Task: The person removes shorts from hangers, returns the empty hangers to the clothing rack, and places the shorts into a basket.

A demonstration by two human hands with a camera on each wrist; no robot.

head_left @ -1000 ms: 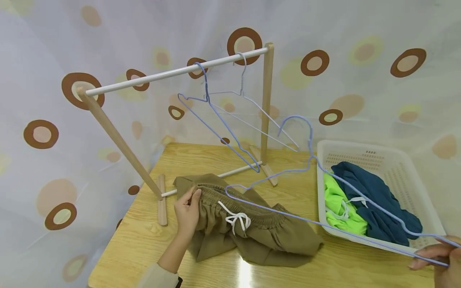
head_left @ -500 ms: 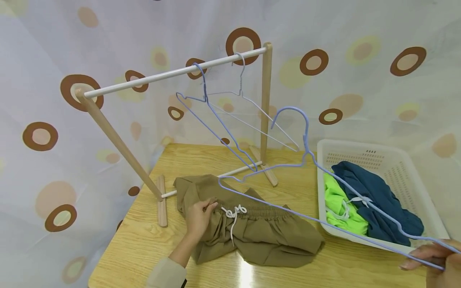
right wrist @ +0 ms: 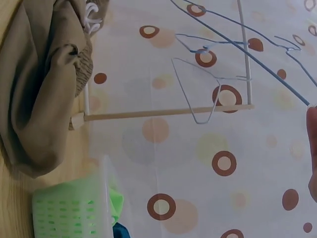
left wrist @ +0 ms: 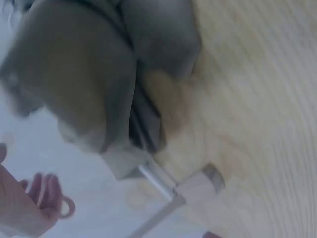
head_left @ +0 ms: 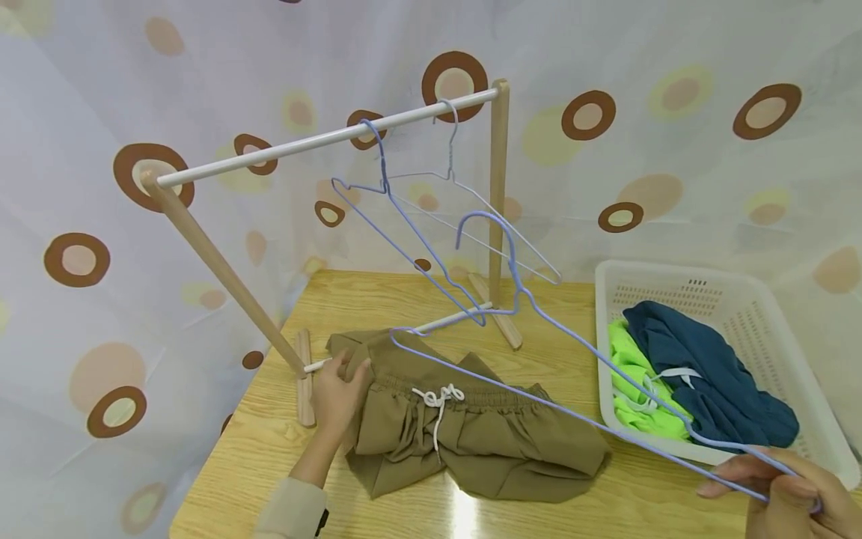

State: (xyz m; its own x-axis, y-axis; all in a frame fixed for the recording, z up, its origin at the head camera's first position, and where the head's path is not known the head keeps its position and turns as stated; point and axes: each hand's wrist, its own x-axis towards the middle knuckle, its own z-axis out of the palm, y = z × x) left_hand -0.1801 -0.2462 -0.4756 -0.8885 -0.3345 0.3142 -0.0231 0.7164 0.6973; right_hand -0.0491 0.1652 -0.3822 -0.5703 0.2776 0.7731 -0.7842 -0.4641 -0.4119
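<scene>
Brown shorts (head_left: 485, 442) with an elastic waistband and a white drawstring bow lie on the wooden table. My left hand (head_left: 340, 393) is at their left edge, thumb and fingers spread apart. The left wrist view shows that hand (left wrist: 29, 203) with loosely bent fingers, near the shorts (left wrist: 74, 64) and gripping no cloth. At the lower right, my right hand (head_left: 795, 490) holds a blue wire hanger (head_left: 579, 340) by one end. The hanger slants over the shorts, its hook up and its free end above the waistband. Only part of the right hand (right wrist: 313, 148) shows in the right wrist view.
Behind the shorts stands a rack with a white rail (head_left: 269, 153) and wooden posts (head_left: 498, 187). A blue hanger (head_left: 411, 224) and a paler hanger (head_left: 485, 202) hang from it. On the right, a white basket (head_left: 606, 299) holds green clothing (head_left: 640, 404) and dark blue clothing (head_left: 714, 382).
My left hand has let go of the waistband and, after passing near the drawstring, moved back left. The waistband front has dropped flatter. My right hand has shifted left with the hanger.
</scene>
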